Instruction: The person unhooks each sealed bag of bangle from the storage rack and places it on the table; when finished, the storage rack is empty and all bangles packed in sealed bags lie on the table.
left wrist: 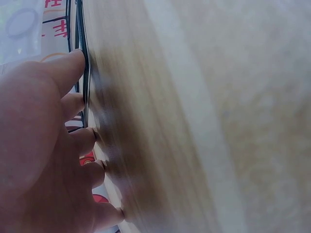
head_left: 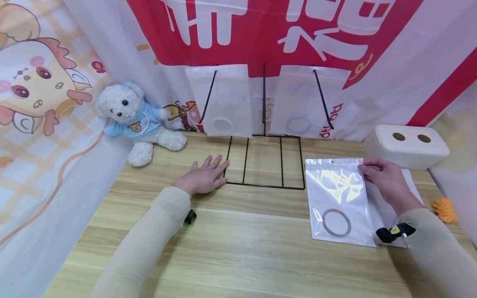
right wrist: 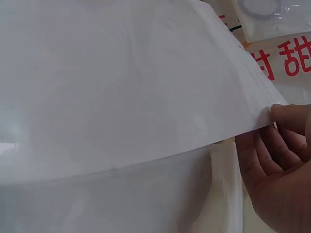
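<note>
The left hand (head_left: 200,179) is rested on the bench (head_left: 238,248) by the rack (head_left: 264,99), empty fingers (head_left: 222,167) spread; right of the rack, a bag (head_left: 337,198) is pinched at one corner by the right hand (head_left: 387,180), fingers curled

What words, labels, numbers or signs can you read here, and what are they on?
"甜": red, on the backdrop cloth, right wrist view.
Large white characters on the red panel: cut off, not readable.
Smaller lettering around the hanging bags: too small or partly covered.
Bag in the right hand: no lettering I can make out.
</note>
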`<state>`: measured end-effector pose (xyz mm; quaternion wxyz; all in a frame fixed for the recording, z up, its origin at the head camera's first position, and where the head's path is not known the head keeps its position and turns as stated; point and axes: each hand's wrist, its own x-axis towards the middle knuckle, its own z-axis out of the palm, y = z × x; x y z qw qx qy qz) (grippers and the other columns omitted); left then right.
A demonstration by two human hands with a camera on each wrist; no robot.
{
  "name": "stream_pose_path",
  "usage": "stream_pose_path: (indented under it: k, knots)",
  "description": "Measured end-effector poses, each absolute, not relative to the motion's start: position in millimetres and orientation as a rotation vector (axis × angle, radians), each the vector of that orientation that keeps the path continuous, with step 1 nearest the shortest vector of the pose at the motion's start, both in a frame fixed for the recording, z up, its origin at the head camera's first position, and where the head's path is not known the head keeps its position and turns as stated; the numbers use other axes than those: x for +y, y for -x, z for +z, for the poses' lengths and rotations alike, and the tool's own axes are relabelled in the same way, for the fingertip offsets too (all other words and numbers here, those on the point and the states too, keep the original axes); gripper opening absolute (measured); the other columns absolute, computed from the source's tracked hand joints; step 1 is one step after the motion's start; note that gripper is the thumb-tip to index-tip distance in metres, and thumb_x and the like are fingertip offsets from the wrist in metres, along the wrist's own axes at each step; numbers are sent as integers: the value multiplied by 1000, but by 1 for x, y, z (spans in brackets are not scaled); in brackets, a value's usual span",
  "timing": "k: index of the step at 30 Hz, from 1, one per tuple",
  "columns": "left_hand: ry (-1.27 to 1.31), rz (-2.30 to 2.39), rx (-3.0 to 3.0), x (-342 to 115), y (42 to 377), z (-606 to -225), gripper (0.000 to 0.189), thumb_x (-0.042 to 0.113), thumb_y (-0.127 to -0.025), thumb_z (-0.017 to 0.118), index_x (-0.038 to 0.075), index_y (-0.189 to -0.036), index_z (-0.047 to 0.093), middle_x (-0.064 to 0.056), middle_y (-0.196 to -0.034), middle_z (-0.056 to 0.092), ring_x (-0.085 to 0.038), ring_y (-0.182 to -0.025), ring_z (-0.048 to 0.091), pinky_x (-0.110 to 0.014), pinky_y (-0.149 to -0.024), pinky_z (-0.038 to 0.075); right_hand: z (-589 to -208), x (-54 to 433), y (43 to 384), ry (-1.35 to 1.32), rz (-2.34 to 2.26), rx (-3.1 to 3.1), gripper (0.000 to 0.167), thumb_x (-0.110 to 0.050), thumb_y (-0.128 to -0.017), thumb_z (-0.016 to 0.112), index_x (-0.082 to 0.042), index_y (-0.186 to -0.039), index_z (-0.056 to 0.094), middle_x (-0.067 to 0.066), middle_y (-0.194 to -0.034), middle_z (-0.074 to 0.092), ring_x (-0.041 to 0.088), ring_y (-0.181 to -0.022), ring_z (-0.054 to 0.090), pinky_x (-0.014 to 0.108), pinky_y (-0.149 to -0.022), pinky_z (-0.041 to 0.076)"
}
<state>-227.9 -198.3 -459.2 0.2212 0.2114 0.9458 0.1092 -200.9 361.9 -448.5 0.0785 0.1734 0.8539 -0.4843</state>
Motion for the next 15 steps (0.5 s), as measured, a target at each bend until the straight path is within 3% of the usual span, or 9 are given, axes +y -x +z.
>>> stream_pose_path:
  k: [4,10,15]
  knots:
    - [-596,285,2623,-198,228,-459,74,64,-113,35,33,-175,11,-6,-185,-1,-43,-170,-4,-86,-123,-2,-451,364,206,-496,-1344,2607,52,-34,-111,63,-2,-151,55,14,-133,64,3,-96,67,18,-81,62]
    - [-592,287,2610,-196,223,-449,73,60,-114,37,31,-176,11,-8,-184,-1,-43,-169,-4,-84,-125,0,-455,368,211,-514,-1234,2620,48,-34,-110,65,-4,-147,59,19,-137,64,25,-112,67,22,-83,57]
    - [-598,263,2625,-195,220,-448,72,57,-115,37,29,-176,11,-9,-184,0,-44,-169,-3,-83,-126,2,-458,370,213,-520,-1210,2602,47,-30,-110,65,-2,-148,58,25,-142,63,35,-122,66,38,-96,58]
